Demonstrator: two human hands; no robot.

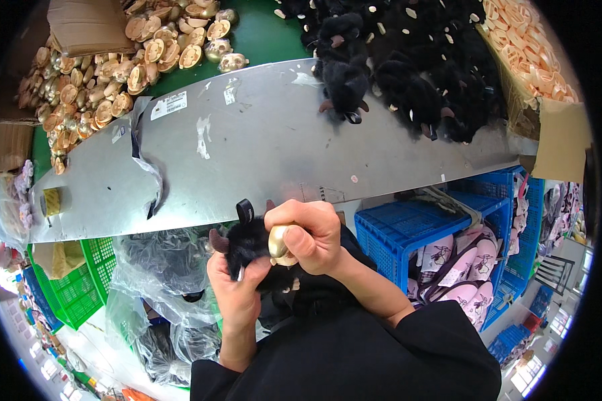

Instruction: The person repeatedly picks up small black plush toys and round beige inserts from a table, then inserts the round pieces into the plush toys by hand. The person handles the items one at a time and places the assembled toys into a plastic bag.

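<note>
My left hand (237,284) is wrapped round a small black plush toy (246,242) just off the front edge of the metal table. The toy has brownish ears and a black loop on top. Close against it, my right hand (314,234) grips a shiny gold plastic shell (279,244) between thumb and curled fingers. The shell's lower side touches or nearly touches the toy; the exact contact is hidden by my fingers.
Gold and peach half shells (155,50) are heaped at the far left beside cardboard (90,27). Black plush toys (408,83) crowd the far right, near a box of peach plastic pieces (525,50). Blue crates (408,224), a green crate (73,287) and clear plastic bags (164,267) stand below the metal table (247,154).
</note>
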